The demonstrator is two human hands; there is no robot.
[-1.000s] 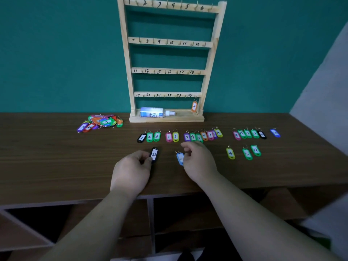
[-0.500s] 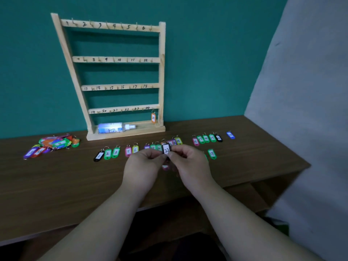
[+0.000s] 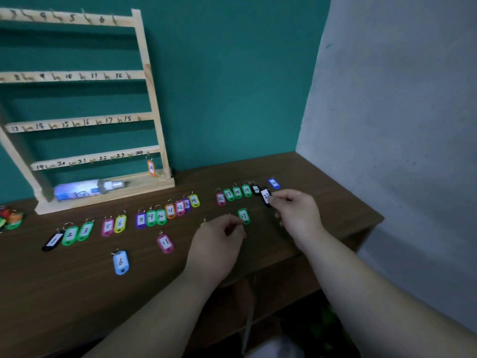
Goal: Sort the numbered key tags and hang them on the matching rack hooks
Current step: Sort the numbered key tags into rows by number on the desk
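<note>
The wooden rack (image 3: 152, 99) stands at the back left against the green wall, with an orange tag (image 3: 151, 167) hanging on hook 24. A row of numbered tags lies on the table, from the black tag 1 (image 3: 53, 240) to the blue tag 23 (image 3: 274, 182). My right hand (image 3: 296, 215) pinches the black tag 22 (image 3: 265, 196) just right of the black tag 20 (image 3: 255, 189). My left hand (image 3: 216, 244) hovers with loosely curled fingers beside the green tag 17 (image 3: 244, 215); I see nothing in it. The blue tag 6 (image 3: 120, 262) and pink tag 11 (image 3: 165, 243) lie apart in front.
A small bottle (image 3: 85, 191) lies on the rack's base. A heap of unsorted tags (image 3: 10, 218) sits at the far left. A grey wall (image 3: 387, 125) bounds the table (image 3: 356, 202) on the right, and its front edge runs under my forearms.
My left hand picked up the black tag 22 and passed it to my right hand, which carried it right to the end of the row. The view swung right.
</note>
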